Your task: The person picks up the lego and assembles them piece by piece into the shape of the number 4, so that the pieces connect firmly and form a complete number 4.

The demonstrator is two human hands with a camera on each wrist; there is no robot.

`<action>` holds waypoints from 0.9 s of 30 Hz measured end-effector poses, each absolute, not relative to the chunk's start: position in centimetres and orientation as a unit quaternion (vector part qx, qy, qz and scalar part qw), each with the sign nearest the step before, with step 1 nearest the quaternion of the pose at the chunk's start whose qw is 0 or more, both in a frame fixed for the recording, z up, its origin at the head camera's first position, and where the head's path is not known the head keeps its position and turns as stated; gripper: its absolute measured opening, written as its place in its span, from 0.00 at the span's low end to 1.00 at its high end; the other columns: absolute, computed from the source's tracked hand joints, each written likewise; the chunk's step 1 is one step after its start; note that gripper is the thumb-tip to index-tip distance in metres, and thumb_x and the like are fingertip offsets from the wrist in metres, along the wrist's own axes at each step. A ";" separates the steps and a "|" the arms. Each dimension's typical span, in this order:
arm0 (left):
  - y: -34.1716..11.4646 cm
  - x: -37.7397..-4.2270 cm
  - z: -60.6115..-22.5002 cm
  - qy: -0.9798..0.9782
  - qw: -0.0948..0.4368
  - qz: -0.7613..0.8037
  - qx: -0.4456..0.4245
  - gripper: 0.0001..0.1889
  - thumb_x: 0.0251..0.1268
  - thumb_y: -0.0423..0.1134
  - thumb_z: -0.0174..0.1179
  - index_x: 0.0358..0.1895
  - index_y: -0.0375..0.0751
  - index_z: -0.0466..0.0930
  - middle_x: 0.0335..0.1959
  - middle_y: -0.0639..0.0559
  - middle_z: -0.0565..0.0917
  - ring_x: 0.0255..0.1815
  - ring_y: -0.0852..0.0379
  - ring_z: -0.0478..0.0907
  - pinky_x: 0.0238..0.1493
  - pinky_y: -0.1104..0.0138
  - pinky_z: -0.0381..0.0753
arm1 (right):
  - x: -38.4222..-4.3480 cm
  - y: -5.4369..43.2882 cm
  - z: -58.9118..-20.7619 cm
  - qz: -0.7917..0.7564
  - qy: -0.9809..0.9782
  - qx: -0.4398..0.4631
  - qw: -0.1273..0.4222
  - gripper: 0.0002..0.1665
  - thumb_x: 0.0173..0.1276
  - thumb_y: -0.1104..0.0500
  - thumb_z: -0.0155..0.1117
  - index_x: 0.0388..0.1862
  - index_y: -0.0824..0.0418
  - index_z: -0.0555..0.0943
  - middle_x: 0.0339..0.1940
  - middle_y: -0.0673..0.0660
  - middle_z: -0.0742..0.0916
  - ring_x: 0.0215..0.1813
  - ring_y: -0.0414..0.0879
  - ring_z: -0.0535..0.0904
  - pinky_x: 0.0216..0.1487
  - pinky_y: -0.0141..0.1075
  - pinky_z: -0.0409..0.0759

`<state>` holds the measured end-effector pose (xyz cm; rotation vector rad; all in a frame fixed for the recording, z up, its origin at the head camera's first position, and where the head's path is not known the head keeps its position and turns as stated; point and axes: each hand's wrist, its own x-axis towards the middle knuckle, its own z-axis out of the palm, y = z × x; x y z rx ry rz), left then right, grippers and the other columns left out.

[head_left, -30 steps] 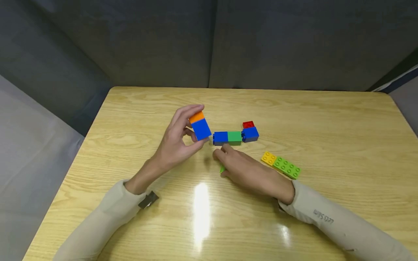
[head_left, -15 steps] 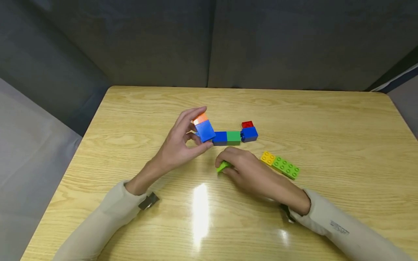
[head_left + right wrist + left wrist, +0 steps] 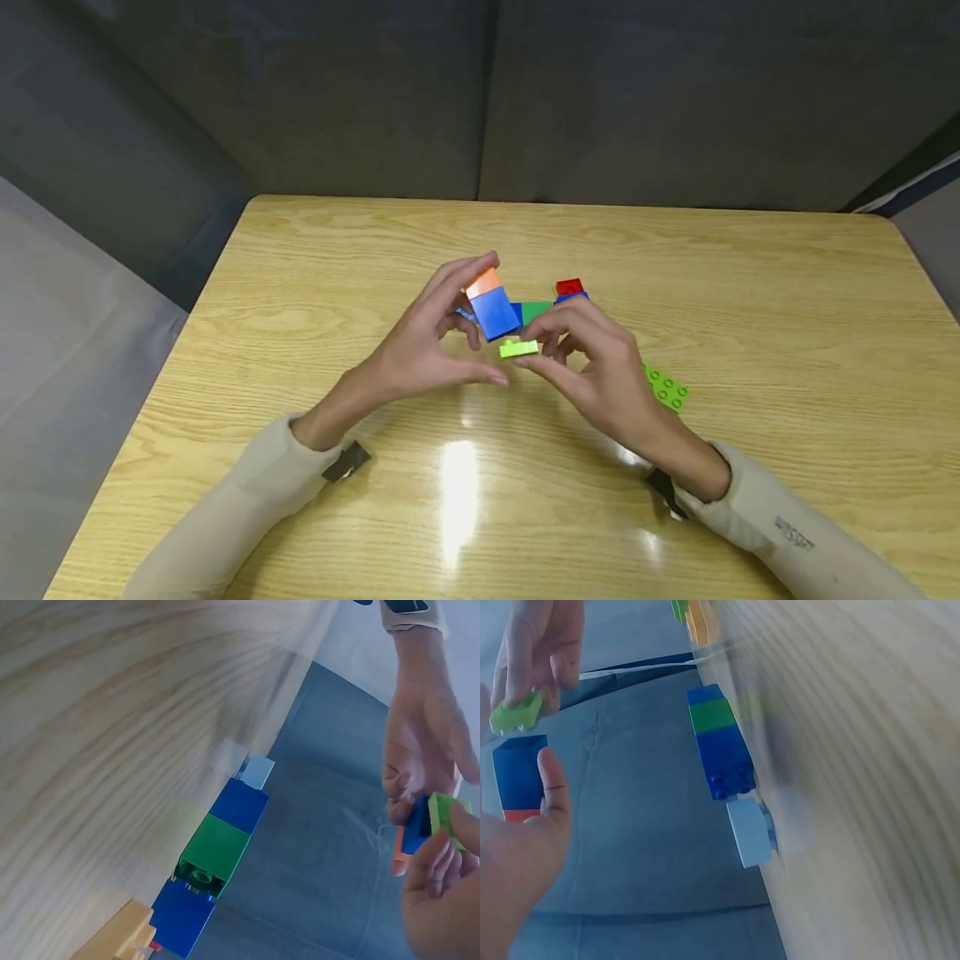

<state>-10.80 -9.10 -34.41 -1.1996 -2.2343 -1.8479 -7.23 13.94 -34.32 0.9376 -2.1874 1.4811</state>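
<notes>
**Both hands loaded above the table, stack and small brick nearly meeting**

Landmark: the blue-and-green row [image 3: 537,313] lying on the tabletop [image 3: 750,317].

- Left hand [image 3: 411,357]: grips the orange-and-blue stack [image 3: 494,313], raised, tilted, hiding the row's left end in the head view. Index finger lies across the orange end; thumb sticks out, off the stack. Lower fingers are curled behind; their exact contact is partly hidden.
- Right hand [image 3: 600,367]: thumb and fingertips pinch the light-green brick [image 3: 518,349], raised on the near side of the row. It sits just beside the stack's blue end; can't tell if they touch.
- Around the row: light-blue brick [image 3: 748,832] by its left end, blue brick [image 3: 181,918] at its right end, red brick [image 3: 570,287] beyond that end, lime brick [image 3: 666,388] nearer the person and off to the right.

Handling, my read: hard molded plastic, light, stiff, not fragile. Smooth walls could slide or twist under a one-sided hold. Best grip on the stack: opposite side walls, thumb included, blue end kept free. Small brick: pinch the narrow edges, fingertips clear of the studs.
</notes>
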 end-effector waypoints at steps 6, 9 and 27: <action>-8.5 -10.5 -34.2 -0.710 0.035 -0.570 -0.411 0.58 0.38 0.24 0.85 0.77 0.25 0.59 0.72 0.36 0.67 0.34 0.55 0.76 0.36 0.64 0.85 | -7.1 13.9 -34.2 0.547 -0.753 0.331 0.159 0.26 0.46 0.83 0.79 0.41 0.72 0.78 0.38 0.59 0.84 0.39 0.42 0.81 0.41 0.31 0.87; -8.3 -10.4 -34.1 -0.713 0.044 -0.563 -0.416 0.56 0.40 0.25 0.85 0.76 0.25 0.60 0.71 0.36 0.69 0.34 0.55 0.75 0.36 0.65 0.84 | -7.2 13.8 -34.2 0.528 -0.754 0.350 0.174 0.28 0.44 0.82 0.81 0.42 0.73 0.77 0.37 0.59 0.84 0.38 0.44 0.83 0.41 0.31 0.87; -9.1 -10.5 -33.8 -0.760 0.065 -0.452 -0.462 0.56 0.43 0.35 0.86 0.76 0.26 0.62 0.62 0.38 0.74 0.35 0.57 0.74 0.34 0.71 0.79 | -6.0 14.3 -32.9 0.331 -0.829 0.393 0.220 0.34 0.44 0.68 0.87 0.50 0.70 0.80 0.34 0.57 0.85 0.34 0.45 0.85 0.35 0.38 0.88</action>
